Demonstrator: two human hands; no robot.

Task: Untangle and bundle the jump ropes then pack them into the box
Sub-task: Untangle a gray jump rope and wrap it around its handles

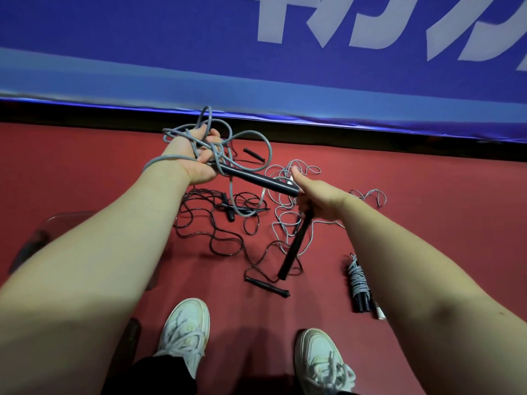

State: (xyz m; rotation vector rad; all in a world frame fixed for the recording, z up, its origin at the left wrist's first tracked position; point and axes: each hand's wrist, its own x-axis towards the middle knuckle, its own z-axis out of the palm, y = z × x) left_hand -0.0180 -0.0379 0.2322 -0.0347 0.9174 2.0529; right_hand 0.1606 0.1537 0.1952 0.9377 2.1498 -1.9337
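My left hand (199,163) grips a tangle of thick grey rope (251,138), whose loops wrap over the wrist and fingers. One black handle (258,179) of this rope sticks out from the left hand toward the right. My right hand (316,195) holds the second black handle (295,246), which points down at the floor. A thin black rope (211,232) with its handles lies loose below. A thin grey-white rope (285,220) sprawls under the right hand. A bundled rope (359,286) lies at the right. No box is in view.
The red floor (427,209) runs up to a blue banner wall (171,52) with white letters at the back. My two white shoes (185,334) stand at the bottom. A dark object (34,240) sits at the left edge, mostly hidden by my left forearm.
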